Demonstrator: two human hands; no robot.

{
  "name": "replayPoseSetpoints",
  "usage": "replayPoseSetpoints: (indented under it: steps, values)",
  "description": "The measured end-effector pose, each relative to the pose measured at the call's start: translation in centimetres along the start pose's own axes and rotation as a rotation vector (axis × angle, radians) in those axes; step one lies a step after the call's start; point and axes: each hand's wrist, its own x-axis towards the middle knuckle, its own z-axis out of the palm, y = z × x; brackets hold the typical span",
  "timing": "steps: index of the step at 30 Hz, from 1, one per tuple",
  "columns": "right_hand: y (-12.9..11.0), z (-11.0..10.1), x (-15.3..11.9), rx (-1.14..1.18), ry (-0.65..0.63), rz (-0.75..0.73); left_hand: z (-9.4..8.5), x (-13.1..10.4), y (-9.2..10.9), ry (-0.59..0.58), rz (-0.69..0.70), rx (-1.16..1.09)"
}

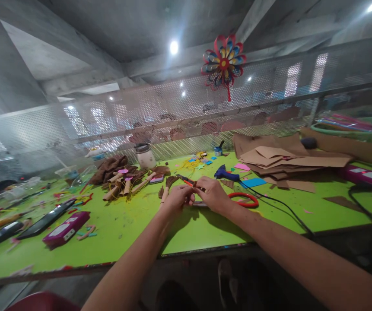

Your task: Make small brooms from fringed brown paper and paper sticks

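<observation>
My left hand (176, 199) and my right hand (214, 195) meet over the green table, fingertips pinched together. What lies between them is small and mostly hidden; a dark brown bit shows at the right fingertips. Just beyond the fingers is an orange-and-black tool (186, 179), its kind unclear. Scissors with a red handle (244, 199) lie beside and partly beneath my right hand. Left of my left hand rests a brown fringed paper piece (170, 181). A blue glue gun (226, 173) lies behind my right hand.
Brown paper sheets (279, 160) are piled at back right, near a purple device (367, 177). Paper rolls (127, 186), a jar (144, 156) and another purple device (66, 229) stand left. The glue gun's cord (279, 201) crosses the right side. A perforated screen (173, 116) borders the table.
</observation>
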Motion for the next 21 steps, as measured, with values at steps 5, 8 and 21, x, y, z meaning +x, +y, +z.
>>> replayPoseSetpoints:
  steps: [5, 8, 21]
  values:
    - [0.0, 0.0, 0.0, 0.008, 0.01, 0.007, 0.1, 0.0, 0.0, -0.013, -0.013, -0.092]
    - [-0.1, -0.3, 0.3, 0.076, 0.048, 0.042, 0.1, 0.0, 0.3, -0.046, -0.037, -0.156]
    - [1.9, -0.9, 1.1, 0.503, 0.156, 0.624, -6.2, -1.4, 3.9, 0.517, 0.169, 0.251]
